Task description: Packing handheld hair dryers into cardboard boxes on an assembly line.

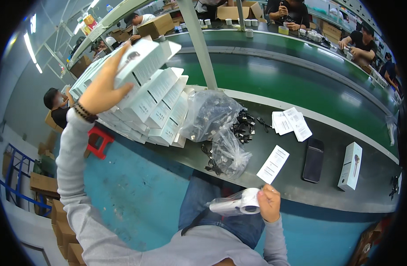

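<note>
My left hand (105, 88) reaches up to the top of a tall stack of white boxes (161, 108) at the left. Its fingers and thumb grip a tilted white box (143, 57) with a dark product picture. Over my lap, my right hand (270, 204) is closed on the round head of a white hair-dryer-shaped device (234, 206) wrapped in a clear plastic bag. A printed white card (273, 164) lies on the bench edge just beyond that hand. Right of the stack is a clear bag (212, 113) of small parts, beside loose black cables (244, 126).
Folded leaflets (292, 123), a dark phone (313, 160) and an upright white box (350, 166) are on the dark bench (296, 188). Beyond runs a green conveyor (256, 75), behind a metal post (199, 44). Co-workers sit across it. A red stool (99, 141) stands at left.
</note>
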Demonstrator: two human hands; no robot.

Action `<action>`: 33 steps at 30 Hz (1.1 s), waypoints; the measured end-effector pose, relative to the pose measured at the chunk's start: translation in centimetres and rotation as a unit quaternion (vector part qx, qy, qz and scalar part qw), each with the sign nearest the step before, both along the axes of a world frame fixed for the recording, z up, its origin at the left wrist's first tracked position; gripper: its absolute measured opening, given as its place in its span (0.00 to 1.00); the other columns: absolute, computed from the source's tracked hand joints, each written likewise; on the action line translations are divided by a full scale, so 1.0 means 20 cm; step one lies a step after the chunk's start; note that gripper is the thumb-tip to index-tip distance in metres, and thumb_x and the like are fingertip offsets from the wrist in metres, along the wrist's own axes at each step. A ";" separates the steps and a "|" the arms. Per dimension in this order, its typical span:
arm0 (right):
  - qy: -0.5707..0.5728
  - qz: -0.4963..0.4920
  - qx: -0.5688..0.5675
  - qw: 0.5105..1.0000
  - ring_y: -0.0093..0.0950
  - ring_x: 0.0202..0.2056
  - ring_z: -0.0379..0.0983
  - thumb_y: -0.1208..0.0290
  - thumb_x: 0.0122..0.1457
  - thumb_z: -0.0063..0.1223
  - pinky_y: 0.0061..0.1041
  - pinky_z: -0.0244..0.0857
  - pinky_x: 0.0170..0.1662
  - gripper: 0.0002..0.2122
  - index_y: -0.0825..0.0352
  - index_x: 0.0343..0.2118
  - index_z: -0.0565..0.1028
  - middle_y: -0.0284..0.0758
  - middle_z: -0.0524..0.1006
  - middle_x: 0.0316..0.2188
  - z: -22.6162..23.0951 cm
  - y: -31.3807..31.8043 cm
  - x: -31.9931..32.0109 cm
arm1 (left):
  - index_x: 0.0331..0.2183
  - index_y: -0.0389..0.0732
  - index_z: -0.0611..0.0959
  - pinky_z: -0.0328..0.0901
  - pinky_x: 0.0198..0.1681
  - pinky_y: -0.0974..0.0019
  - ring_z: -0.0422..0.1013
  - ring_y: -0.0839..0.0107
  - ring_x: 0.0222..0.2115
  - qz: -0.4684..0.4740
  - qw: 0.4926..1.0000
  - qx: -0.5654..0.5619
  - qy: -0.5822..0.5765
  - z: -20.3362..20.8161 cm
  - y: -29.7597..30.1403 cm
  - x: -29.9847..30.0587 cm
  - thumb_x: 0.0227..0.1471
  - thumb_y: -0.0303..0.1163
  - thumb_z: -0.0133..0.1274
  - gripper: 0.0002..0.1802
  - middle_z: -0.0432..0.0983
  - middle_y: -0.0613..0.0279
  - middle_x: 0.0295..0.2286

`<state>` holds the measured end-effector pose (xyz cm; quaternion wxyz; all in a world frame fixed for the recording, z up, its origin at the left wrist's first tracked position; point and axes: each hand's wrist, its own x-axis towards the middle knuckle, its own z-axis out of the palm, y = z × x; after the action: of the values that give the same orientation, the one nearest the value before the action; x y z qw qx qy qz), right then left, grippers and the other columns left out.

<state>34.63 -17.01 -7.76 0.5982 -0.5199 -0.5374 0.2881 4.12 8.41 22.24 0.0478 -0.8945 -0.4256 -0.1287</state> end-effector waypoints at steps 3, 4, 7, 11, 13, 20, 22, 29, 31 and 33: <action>0.023 -0.028 0.013 0.999 0.23 0.20 0.54 0.73 0.54 0.48 0.25 0.44 0.23 0.15 0.72 0.13 0.62 0.33 0.59 0.15 0.03 -0.05 0.04 | 0.61 0.41 0.47 0.47 0.60 0.59 0.54 0.55 0.56 -0.093 0.990 0.095 -0.039 0.09 -0.20 0.04 0.37 0.27 0.56 0.52 0.54 0.44 0.56; 0.030 -0.038 0.005 0.999 0.23 0.20 0.54 0.73 0.54 0.48 0.25 0.44 0.23 0.15 0.72 0.13 0.62 0.33 0.59 0.15 0.03 -0.07 0.06 | 0.61 0.40 0.47 0.46 0.60 0.60 0.53 0.56 0.56 -0.053 0.996 -0.041 -0.065 0.12 -0.31 0.09 0.33 0.29 0.58 0.55 0.54 0.44 0.56; 0.039 -0.065 0.039 0.996 0.23 0.21 0.52 0.72 0.54 0.47 0.25 0.43 0.24 0.16 0.71 0.13 0.59 0.32 0.58 0.16 0.06 -0.16 0.11 | 0.60 0.39 0.50 0.55 0.54 0.62 0.65 0.53 0.46 -0.136 0.987 -0.068 0.040 -0.05 -0.54 0.08 0.25 0.24 0.60 0.59 0.60 0.45 0.48; 0.035 -0.094 0.046 0.994 0.23 0.20 0.51 0.74 0.53 0.47 0.25 0.42 0.24 0.15 0.71 0.14 0.58 0.32 0.56 0.16 0.08 -0.30 0.16 | 0.56 0.44 0.61 0.72 0.32 0.63 0.70 0.52 0.38 -0.155 0.967 -0.198 0.045 -0.55 -0.84 0.10 0.27 0.21 0.62 0.50 0.62 0.50 0.42; 0.039 -0.113 0.023 0.993 0.23 0.19 0.51 0.77 0.51 0.46 0.25 0.41 0.22 0.13 0.72 0.14 0.59 0.33 0.56 0.15 0.05 -0.36 0.19 | 0.53 0.45 0.65 0.70 0.34 0.58 0.71 0.52 0.40 -0.240 0.958 -0.154 -0.030 -0.90 -0.90 0.05 0.23 0.23 0.65 0.49 0.66 0.53 0.40; 0.065 -0.060 -0.085 0.993 0.22 0.19 0.50 0.77 0.52 0.48 0.25 0.41 0.22 0.14 0.72 0.13 0.59 0.32 0.56 0.15 -0.02 -0.49 0.11 | 0.54 0.41 0.59 0.59 0.50 0.52 0.62 0.49 0.50 -0.219 0.893 -0.382 -0.092 -1.53 -1.25 0.01 0.29 0.36 0.71 0.52 0.57 0.43 0.49; 0.083 -0.030 -0.091 0.992 0.22 0.19 0.50 0.78 0.52 0.48 0.25 0.40 0.22 0.14 0.72 0.13 0.59 0.31 0.56 0.15 -0.04 -0.51 0.09 | 0.47 0.37 0.65 0.61 0.49 0.52 0.64 0.51 0.48 -0.227 0.837 -0.473 -0.158 -1.52 -1.17 0.02 0.33 0.38 0.69 0.41 0.60 0.45 0.48; 0.100 -0.201 0.025 0.974 0.25 0.20 0.46 0.70 0.51 0.46 0.26 0.39 0.22 0.16 0.64 0.13 0.55 0.29 0.53 0.16 -0.04 -0.66 0.12 | 0.51 0.40 0.61 0.57 0.50 0.58 0.64 0.59 0.46 -0.183 0.788 -0.580 -0.095 -1.49 -1.00 0.00 0.28 0.36 0.72 0.49 0.61 0.50 0.46; 0.146 -0.229 0.054 0.961 0.25 0.21 0.46 0.70 0.52 0.45 0.25 0.39 0.21 0.15 0.63 0.13 0.54 0.29 0.52 0.16 -0.04 -0.72 0.18 | 0.48 0.40 0.63 0.61 0.45 0.59 0.66 0.57 0.44 -0.199 0.830 -0.520 -0.026 -1.44 -0.93 0.05 0.24 0.34 0.73 0.49 0.64 0.51 0.40; 0.191 -0.254 0.087 0.944 0.24 0.21 0.46 0.70 0.53 0.44 0.23 0.39 0.20 0.15 0.63 0.14 0.54 0.29 0.52 0.16 -0.02 -0.73 0.19 | 0.47 0.40 0.63 0.62 0.45 0.59 0.65 0.56 0.45 -0.220 0.823 -0.521 -0.047 -1.47 -0.91 0.06 0.24 0.34 0.72 0.48 0.63 0.51 0.42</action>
<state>38.50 -31.70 -8.24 0.7855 -0.5206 -0.2865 0.1730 5.28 -9.71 -7.22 -0.4755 -0.8488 -0.2224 0.0634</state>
